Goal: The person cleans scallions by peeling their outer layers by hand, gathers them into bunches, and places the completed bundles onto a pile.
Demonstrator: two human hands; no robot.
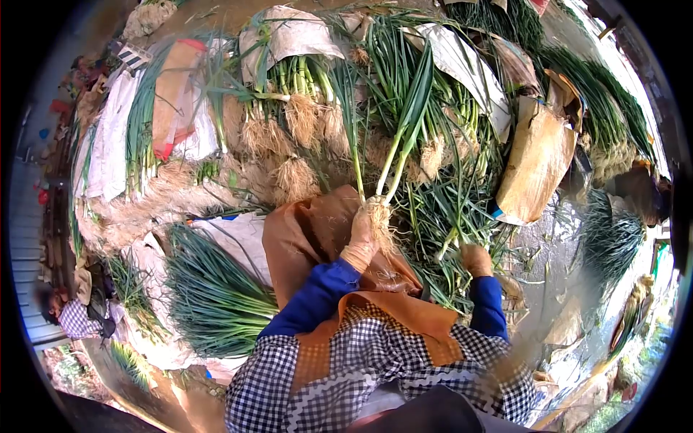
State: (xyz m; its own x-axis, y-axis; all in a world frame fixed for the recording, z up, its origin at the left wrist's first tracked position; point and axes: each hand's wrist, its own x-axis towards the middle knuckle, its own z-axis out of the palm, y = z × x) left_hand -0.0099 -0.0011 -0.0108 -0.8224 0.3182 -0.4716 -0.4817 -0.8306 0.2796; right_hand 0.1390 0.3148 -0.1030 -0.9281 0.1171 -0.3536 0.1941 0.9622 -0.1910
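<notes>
Rooted green onions (390, 167) are gripped near their root end by my left hand (362, 234), above a brown apron (310, 238) over my lap. Their pale stems and long green leaves point away from me, and the tangled roots hang beside my fingers. My right hand (475, 260) is lower right, next to a heap of loose green leaves (433, 209). Its fingers look curled, but what they hold, if anything, is too small to make out.
Bundles of onions with roots (299, 115) lie across the far side, partly under pale sacks (303, 32). A large leafy bundle (216, 289) lies at left. A tan sack (538, 166) is at right. Another person (79, 317) is at far left.
</notes>
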